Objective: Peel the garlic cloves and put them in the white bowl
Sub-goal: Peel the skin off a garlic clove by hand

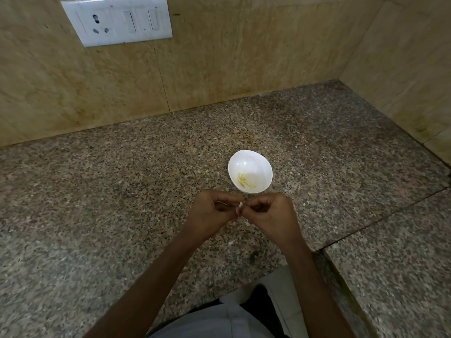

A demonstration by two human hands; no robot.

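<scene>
A small white bowl (250, 170) stands on the speckled granite counter (122, 191), with several pale yellow peeled garlic cloves (244, 180) inside. Just in front of the bowl my left hand (212, 215) and my right hand (271, 215) meet, fingers curled. Between their fingertips they pinch a small garlic clove (240, 206) with white skin showing; most of it is hidden by the fingers. A bit of white peel (245, 222) hangs below my right hand.
A scrap of peel (231, 242) lies on the counter under my wrists. Beige tiled walls close the back and right sides, with a white switch plate (117, 19) at upper left. A seam (380, 220) crosses the counter on the right.
</scene>
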